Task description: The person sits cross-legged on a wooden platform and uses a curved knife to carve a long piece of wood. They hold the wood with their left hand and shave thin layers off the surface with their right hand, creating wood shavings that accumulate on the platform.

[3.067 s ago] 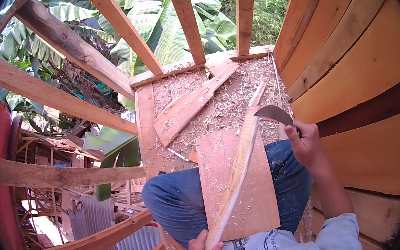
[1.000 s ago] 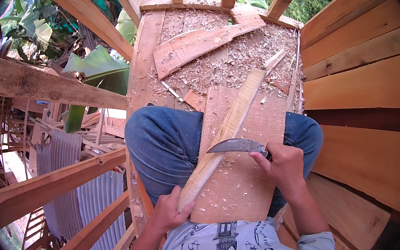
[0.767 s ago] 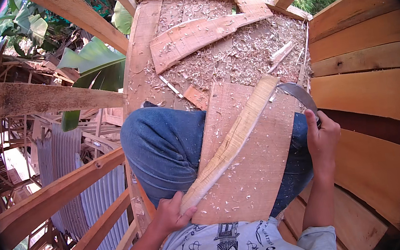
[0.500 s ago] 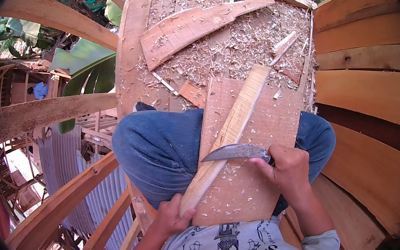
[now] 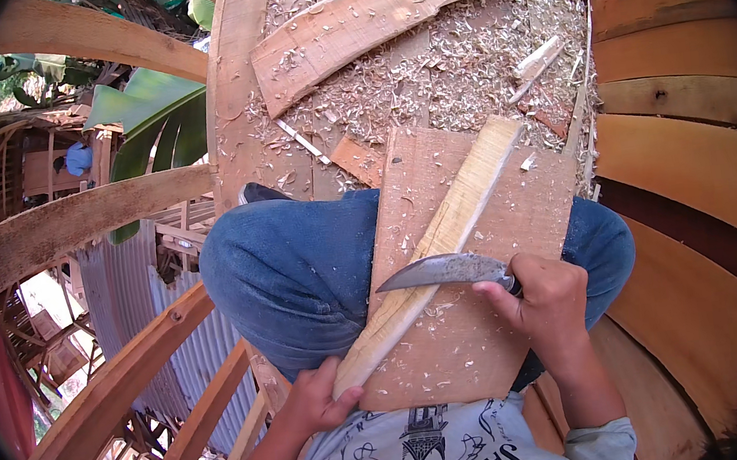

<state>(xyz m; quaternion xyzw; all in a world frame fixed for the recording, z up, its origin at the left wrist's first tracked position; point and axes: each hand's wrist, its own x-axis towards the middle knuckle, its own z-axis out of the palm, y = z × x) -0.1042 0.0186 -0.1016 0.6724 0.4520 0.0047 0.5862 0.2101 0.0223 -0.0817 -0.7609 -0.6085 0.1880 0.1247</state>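
Observation:
A pale wooden stick [image 5: 466, 190] slants across a flat board [image 5: 455, 347] lying over my lap. My left hand [image 5: 322, 397] grips the stick's near end, thumb pressed on its side. Closed round the handle of a curved knife [image 5: 446, 269] is my right hand [image 5: 547, 293]; the handle is mostly hidden in the fist. The grey, stained blade crosses the stick a little below its middle, its tip reaching past the stick's left side. Small shavings are scattered on the board.
Wood shavings [image 5: 467, 55] cover the plank floor ahead. A long cut board [image 5: 347, 37] and a small wood offcut [image 5: 357, 160] lie there. Timber rails [image 5: 122, 376] run along the left, above corrugated sheets [image 5: 127, 303]. Overlapping planks [image 5: 678, 158] wall the right. Another person [image 5: 77, 160] shows far left.
The view has shifted slightly. The knife and my right hand sit a little farther right and up in the picture, the blade still across the stick. My left hand keeps its grip.

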